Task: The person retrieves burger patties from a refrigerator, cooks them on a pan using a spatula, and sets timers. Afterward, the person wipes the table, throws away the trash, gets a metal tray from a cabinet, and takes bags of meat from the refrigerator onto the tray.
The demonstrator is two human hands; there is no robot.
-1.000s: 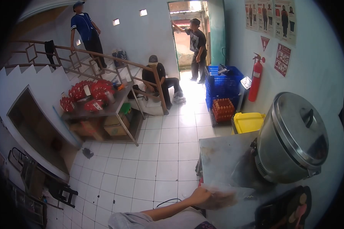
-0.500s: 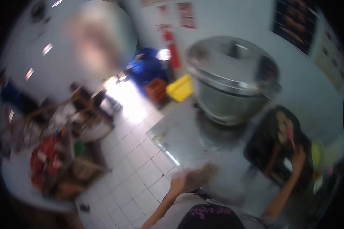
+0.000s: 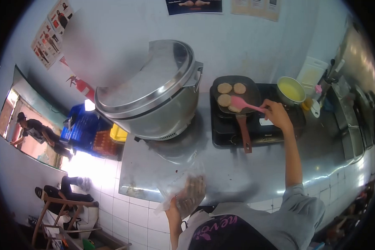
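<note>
Just right of the pan [image 3: 251, 95], my right hand [image 3: 278, 115] grips a pink spatula [image 3: 239, 102], its blade at the patties [image 3: 224, 100] in the pan. Nearer me and left of it, my left hand [image 3: 175, 212] clutches a bag [image 3: 191, 191]. A hard shove could spill a patty; my sleeve [image 3: 300, 199] catching the jutting handle [image 3: 244, 133] could tip the pan. Round, flat patties; dark, squarish pan; clear, crinkled bag.

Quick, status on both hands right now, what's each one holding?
Left hand: closed, holding a clear plastic bag with contents.
Right hand: closed, holding a pink spatula, blade over the pan.
</note>
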